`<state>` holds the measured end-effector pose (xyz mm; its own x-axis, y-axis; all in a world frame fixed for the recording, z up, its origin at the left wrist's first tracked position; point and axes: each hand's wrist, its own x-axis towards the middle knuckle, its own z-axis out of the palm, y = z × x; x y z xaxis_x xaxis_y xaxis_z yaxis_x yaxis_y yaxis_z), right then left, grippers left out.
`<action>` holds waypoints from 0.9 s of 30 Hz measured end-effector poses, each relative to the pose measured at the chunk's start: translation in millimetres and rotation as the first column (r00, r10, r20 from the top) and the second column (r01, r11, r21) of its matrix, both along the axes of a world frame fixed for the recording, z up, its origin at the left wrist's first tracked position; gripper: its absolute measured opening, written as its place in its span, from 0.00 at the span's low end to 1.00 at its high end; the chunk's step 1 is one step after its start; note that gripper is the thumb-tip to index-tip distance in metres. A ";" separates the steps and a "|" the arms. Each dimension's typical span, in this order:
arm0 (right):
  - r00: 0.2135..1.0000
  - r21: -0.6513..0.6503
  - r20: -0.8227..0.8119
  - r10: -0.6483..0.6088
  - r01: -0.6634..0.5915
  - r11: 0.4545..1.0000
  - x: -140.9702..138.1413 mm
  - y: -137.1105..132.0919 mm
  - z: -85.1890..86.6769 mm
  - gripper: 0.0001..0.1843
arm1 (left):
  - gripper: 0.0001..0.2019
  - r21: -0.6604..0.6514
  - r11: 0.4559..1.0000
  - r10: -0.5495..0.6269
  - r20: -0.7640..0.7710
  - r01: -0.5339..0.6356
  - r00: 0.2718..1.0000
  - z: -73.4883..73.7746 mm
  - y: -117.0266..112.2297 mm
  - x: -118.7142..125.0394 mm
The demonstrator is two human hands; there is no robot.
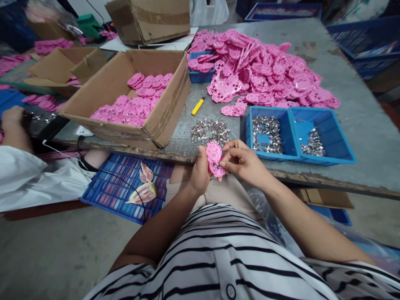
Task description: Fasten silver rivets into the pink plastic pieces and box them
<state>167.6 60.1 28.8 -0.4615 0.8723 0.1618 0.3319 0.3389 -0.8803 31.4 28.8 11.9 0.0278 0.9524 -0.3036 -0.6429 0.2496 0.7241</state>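
My left hand [200,171] grips a pink flower-shaped plastic piece [214,158] just in front of the table edge, above my lap. My right hand [245,160] pinches at the lower face of that same piece, fingertips pressed together on something too small to make out. A loose heap of small shiny metal parts [210,131] lies on the table right behind my hands. Two joined blue trays [289,129] with more metal parts stand to the right. A big pile of pink pieces [265,73] covers the table's far middle.
An open cardboard box [162,121] with stacked pink pieces sits at the left of the grey table [359,112]. A yellow-handled tool [198,106] lies beside it. Another person's hand [12,121] and white sleeve are at far left. A blue crate [121,187] lies on the floor.
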 end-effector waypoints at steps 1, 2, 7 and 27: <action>1.000 -0.007 -0.010 -0.006 0.006 1.000 0.2 0.3 -0.9 0.06 | 0.29 0.005 1.000 0.000 -0.006 0.000 1.000 -0.6 0.0 -0.2; 1.000 -0.023 -0.023 -0.010 0.009 1.000 0.4 0.6 -2.0 0.06 | 0.30 0.012 1.000 -0.001 -0.013 0.001 1.000 -1.2 0.0 -0.4; 0.997 -0.134 -0.081 -0.020 0.009 0.991 1.3 0.4 -7.9 0.05 | 0.31 0.049 0.998 -0.043 -0.019 0.044 0.999 -2.4 0.9 0.2; 0.994 0.071 -0.044 -0.099 0.102 0.992 -2.3 -8.9 -15.8 0.02 | 0.27 0.057 0.998 0.038 0.017 -0.039 0.999 -0.7 1.7 2.4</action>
